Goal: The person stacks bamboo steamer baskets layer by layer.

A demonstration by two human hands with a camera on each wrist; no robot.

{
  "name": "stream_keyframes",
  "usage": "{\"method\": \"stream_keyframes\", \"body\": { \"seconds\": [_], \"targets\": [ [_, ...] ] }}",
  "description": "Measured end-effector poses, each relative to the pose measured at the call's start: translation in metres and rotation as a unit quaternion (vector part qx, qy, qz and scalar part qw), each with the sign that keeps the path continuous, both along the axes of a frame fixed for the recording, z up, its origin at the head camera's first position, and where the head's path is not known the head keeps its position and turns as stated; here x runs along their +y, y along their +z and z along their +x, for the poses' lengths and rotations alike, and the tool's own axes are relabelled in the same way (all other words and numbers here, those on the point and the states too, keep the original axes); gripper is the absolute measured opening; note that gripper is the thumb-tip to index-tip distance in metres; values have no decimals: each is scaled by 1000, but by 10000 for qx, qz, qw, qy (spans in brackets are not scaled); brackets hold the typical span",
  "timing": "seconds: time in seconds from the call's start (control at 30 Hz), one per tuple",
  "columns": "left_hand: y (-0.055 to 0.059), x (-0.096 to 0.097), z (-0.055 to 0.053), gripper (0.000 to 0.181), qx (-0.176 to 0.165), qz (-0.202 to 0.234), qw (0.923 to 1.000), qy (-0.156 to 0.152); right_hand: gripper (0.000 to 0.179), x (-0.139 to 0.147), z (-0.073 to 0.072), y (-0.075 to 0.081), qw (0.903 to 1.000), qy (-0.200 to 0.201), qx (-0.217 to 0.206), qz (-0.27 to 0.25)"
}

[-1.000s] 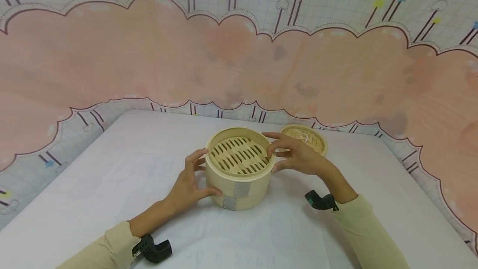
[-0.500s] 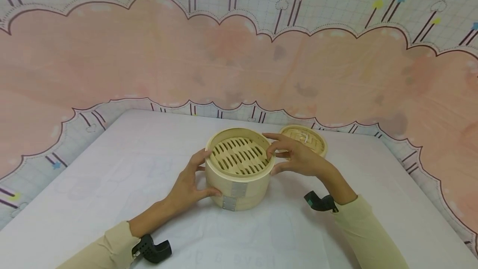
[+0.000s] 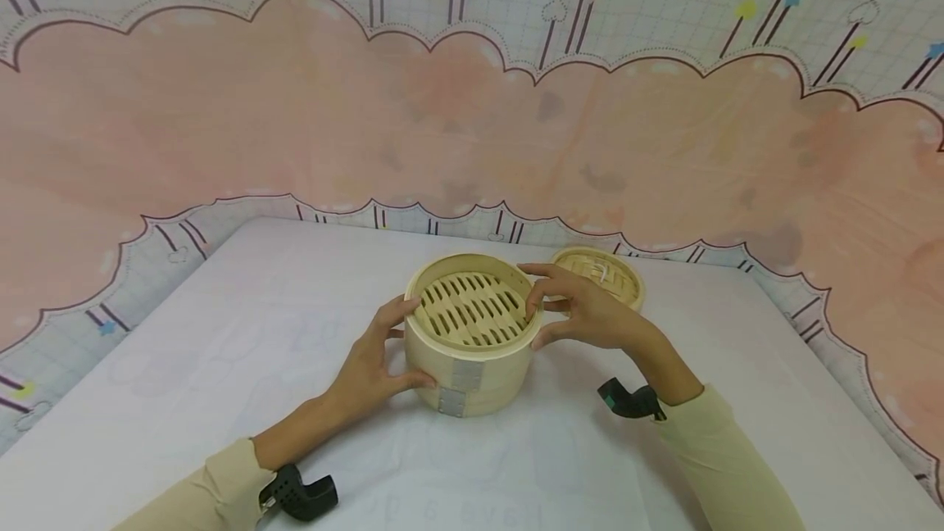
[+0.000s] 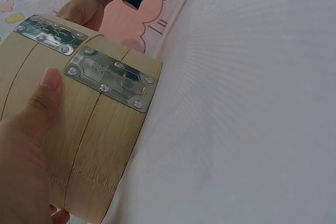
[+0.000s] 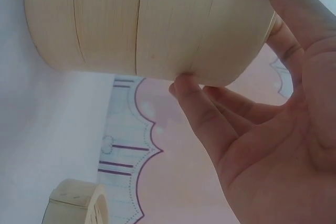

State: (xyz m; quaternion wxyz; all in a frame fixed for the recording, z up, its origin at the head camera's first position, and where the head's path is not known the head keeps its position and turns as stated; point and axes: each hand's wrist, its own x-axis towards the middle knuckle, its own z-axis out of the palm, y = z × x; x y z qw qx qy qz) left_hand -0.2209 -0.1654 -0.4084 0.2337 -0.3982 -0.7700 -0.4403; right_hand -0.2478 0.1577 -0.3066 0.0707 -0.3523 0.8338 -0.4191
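Two round bamboo steamer baskets stand stacked on the white-covered table, the upper basket (image 3: 475, 310) with its slatted base showing inside and the lower basket (image 3: 494, 396) beneath. My left hand (image 3: 372, 359) grips the stack's left side. Its thumb presses the front beside the lower metal plate (image 4: 46, 34), while the index finger hooks over the upper rim. At the right, my right hand (image 3: 583, 310) pinches the upper basket's wall, one finger bent inside the rim and the thumb outside. The upper metal plate (image 4: 113, 77) sits slightly right of the lower one in the head view.
A woven bamboo lid (image 3: 603, 267) lies behind my right hand, partly hidden by it. The white table (image 3: 258, 326) ends at a patterned pink cloth backdrop (image 3: 332, 121). Black wrist cameras (image 3: 298, 494) hang below both forearms.
The upper basket has turned slightly, its metal plate shifting left toward the lower one. My left index finger has come further over the rim. The lower basket stays in place.
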Motion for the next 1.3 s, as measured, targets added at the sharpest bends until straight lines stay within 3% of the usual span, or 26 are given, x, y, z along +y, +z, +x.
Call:
{"method": "stream_keyframes", "body": {
  "seconds": [0.17, 0.4, 0.97, 1.3],
  "targets": [
    [0, 0, 0, 94, 7, 19, 10000, 42, 29, -1, 1, 1, 10000, -38, 55, 39],
    [34, 9, 25, 89, 113, 157, 9998, -57, 29, -1, 1, 0, 9998, -58, 147, 99],
    [30, 9, 26, 89, 132, 179, 9997, -95, 31, -8, 12, 3, 9969, -306, 447, 572],
    [29, 9, 25, 90, 117, 158, 9998, -95, 32, -9, 14, 4, 9964, -296, 528, 596]
  ]
}}
